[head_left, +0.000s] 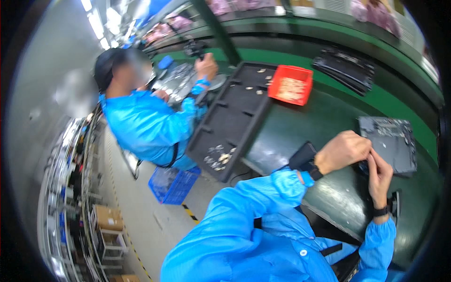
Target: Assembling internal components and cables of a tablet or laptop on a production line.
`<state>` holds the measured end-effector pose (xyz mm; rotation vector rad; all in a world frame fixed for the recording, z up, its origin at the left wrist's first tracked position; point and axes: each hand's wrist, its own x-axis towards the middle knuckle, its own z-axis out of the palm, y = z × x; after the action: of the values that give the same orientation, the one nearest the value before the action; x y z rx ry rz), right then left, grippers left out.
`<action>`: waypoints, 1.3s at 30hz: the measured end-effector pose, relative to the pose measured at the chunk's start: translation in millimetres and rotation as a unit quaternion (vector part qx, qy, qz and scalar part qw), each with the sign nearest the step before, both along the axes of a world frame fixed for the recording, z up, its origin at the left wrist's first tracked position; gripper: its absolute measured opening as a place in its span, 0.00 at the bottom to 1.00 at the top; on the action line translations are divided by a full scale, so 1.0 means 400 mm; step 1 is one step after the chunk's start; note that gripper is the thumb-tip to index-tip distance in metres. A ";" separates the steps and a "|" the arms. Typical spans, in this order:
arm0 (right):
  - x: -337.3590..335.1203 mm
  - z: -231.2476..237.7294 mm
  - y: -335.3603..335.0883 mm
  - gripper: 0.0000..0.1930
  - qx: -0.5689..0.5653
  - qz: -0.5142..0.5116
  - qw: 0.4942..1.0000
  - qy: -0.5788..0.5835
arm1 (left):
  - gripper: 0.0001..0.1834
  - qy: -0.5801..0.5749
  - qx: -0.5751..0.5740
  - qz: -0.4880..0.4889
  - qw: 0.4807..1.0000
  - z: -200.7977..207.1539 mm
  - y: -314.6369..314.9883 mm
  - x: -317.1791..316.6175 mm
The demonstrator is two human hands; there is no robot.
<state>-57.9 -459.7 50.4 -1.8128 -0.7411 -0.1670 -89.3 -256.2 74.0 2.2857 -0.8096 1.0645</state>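
Observation:
Both hands meet at the near left edge of a dark grey flat housing [389, 141] with electronic-looking parts along its far side. My left hand [345, 149] is closed, its fingers curled and their tips against those of the other hand. My right hand [380, 176] is pinched, thumb and finger pressed together at the same spot. Whatever lies between the fingertips is too small to make out. Dark bands circle both wrists, and a black block-shaped object [303, 155] sits by the left wrist.
A red bin [306, 89] of small pale pieces stands beside a long black tray [225, 117] with scattered bits. Black panels [345, 68] lie stacked at the back right. A co-worker in a blue smock [145, 122] works at the left. A blue basket [173, 188] stands on the floor.

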 end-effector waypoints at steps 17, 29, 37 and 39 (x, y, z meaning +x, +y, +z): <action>0.049 -0.007 0.012 0.18 0.115 0.054 0.976 0.178 | 0.11 -0.071 0.000 0.162 0.984 0.107 0.219 -0.038; 0.038 0.001 -0.001 0.11 0.032 0.134 0.976 0.168 | 0.17 -0.013 -0.038 -0.008 0.999 0.004 0.011 -0.030; 0.022 0.010 0.006 0.06 -0.008 0.125 0.987 0.102 | 0.15 0.049 -0.066 -0.033 0.996 -0.010 0.023 -0.031; 0.014 0.015 0.015 0.07 -0.004 0.127 0.988 0.084 | 0.11 0.058 -0.076 -0.055 0.994 -0.003 0.029 -0.034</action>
<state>-52.1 -453.7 56.6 -1.6986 -0.8441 0.1539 -102.9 -244.6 72.7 2.1288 -0.7718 0.9044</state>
